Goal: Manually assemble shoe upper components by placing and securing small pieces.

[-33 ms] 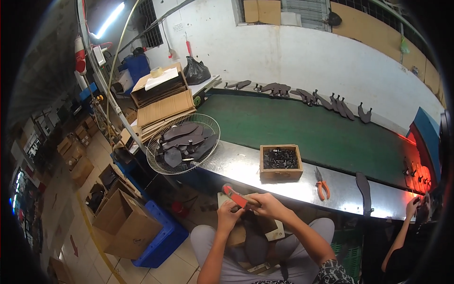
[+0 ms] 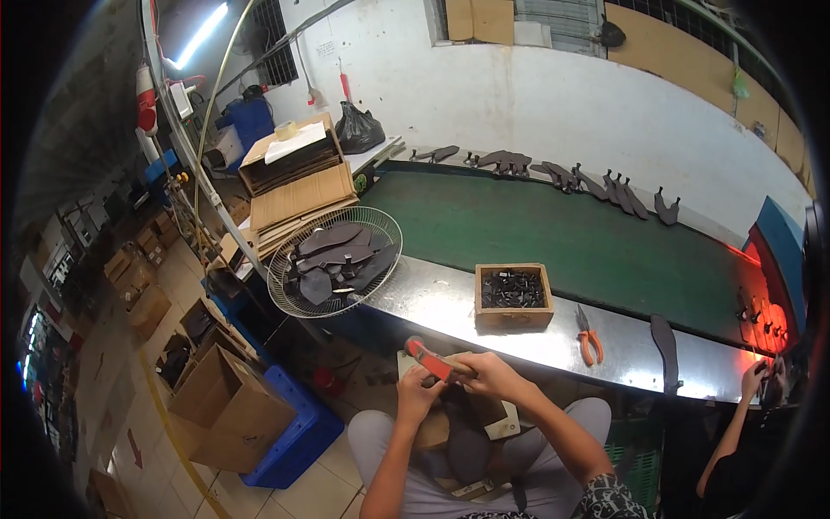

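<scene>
My right hand (image 2: 494,379) is wrapped round the wooden handle of a hammer with a red head (image 2: 435,362). The hammer head is raised just above my left hand (image 2: 417,400). The fingers of that left hand are pinched together at the upper end of a dark grey sole-shaped piece (image 2: 468,443); what they hold is hidden. This piece lies lengthwise between my knees, over a wooden block (image 2: 432,431). Part of a pale plate (image 2: 501,424) shows beside the block.
On the metal bench edge stand a wooden box of small black parts (image 2: 513,317), orange-handled pliers (image 2: 590,339) and another dark piece (image 2: 664,350). A wire basket (image 2: 281,294) of dark pieces is at left. Beyond runs a green conveyor (image 2: 519,216). A co-worker's hand (image 2: 754,377) is at right.
</scene>
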Demonstrator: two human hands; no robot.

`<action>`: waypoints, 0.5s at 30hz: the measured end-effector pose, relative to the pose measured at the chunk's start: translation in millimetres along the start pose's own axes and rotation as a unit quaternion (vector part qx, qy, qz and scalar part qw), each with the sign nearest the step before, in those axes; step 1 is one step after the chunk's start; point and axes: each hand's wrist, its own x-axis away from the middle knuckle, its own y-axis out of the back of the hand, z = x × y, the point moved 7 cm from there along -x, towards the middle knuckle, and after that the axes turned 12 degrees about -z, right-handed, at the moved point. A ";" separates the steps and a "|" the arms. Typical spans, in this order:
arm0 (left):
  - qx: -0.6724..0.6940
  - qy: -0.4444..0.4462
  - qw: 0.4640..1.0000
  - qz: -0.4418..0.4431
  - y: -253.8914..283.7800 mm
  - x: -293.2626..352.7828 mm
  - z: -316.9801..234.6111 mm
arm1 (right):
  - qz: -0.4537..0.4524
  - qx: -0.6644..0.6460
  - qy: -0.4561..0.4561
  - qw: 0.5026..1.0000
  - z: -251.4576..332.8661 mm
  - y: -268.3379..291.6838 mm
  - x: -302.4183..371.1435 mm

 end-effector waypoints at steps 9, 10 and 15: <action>0.021 0.035 0.999 0.031 1.3 -3.7 -7.5 | 0.027 0.072 0.032 0.997 4.8 3.0 -2.1; 0.015 0.014 0.999 0.026 1.7 -5.3 -8.7 | 0.037 0.074 0.042 0.996 5.9 2.1 -2.5; -0.020 0.012 0.999 0.034 -0.3 -4.3 -4.3 | 0.002 0.101 0.093 0.991 31.9 7.3 1.9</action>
